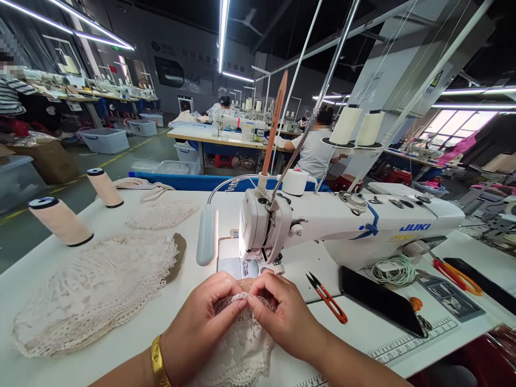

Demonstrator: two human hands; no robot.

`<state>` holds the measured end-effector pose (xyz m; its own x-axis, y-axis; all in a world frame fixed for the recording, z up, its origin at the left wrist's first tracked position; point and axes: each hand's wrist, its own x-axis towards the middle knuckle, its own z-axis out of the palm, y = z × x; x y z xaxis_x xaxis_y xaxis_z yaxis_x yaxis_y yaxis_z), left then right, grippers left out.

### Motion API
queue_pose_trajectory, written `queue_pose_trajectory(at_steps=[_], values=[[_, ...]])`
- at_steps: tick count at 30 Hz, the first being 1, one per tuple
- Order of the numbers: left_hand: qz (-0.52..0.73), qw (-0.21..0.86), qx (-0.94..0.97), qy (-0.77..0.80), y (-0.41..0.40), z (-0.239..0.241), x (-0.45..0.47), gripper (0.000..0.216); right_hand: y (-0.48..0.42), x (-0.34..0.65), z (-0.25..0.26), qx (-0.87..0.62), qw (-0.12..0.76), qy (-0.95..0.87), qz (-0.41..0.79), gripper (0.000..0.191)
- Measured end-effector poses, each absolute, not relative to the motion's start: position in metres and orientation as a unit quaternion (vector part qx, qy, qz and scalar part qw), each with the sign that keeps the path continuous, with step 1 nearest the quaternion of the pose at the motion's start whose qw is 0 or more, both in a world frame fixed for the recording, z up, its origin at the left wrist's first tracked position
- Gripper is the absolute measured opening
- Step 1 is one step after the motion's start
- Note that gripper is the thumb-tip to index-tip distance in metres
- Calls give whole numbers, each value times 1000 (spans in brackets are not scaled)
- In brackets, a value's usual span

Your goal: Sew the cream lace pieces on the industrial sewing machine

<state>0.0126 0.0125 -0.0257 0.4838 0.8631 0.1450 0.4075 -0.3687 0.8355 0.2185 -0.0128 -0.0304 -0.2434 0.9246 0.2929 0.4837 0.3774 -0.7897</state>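
Note:
Both hands meet in front of the sewing machine (314, 215), pinching the edge of a cream lace piece (250, 344). My left hand (209, 317), a gold bangle at its wrist, grips the lace between thumb and fingers. Close beside it my right hand (286, 317) pinches the same edge. The lace hangs down from the fingertips toward the table's front. A tan strip (245, 285) shows just behind the fingers, partly hidden by them. The lit needle area (252, 263) lies just beyond the hands.
Stacked lace pieces (100, 285) and two thread cones (62, 221) lie left. A grey lamp (207, 236) stands by the machine head. Right are orange thread snips (328, 298), a black phone (381, 301), a coiled cable (393, 269) and scissors (457, 275). Co-workers sit farther back.

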Motion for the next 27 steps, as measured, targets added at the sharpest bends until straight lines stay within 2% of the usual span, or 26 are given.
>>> queue_pose_trajectory(at_steps=[3, 7, 10, 12, 15, 21, 27], values=[[244, 298, 801, 459, 16, -31, 17, 40, -5, 212, -39, -528, 352, -726, 266, 10], [227, 170, 822, 493, 20, -38, 21, 21, 5, 205, -49, -555, 308, -746, 203, 15], [282, 78, 852, 434, 21, -43, 20, 11, 7, 203, -53, -568, 307, -746, 163, 15], [300, 29, 879, 368, 21, -44, 18, 21, 7, 205, -55, -571, 309, -745, 151, 14], [294, 10, 906, 304, 20, -44, 15, 32, 5, 210, -57, -556, 320, -755, 138, 13], [288, 41, 910, 296, 20, -40, 13, 28, -1, 220, -54, -469, 303, -825, 83, 13], [284, 17, 911, 300, 20, -42, 13, 31, -2, 222, -52, -446, 302, -841, 44, 25]])
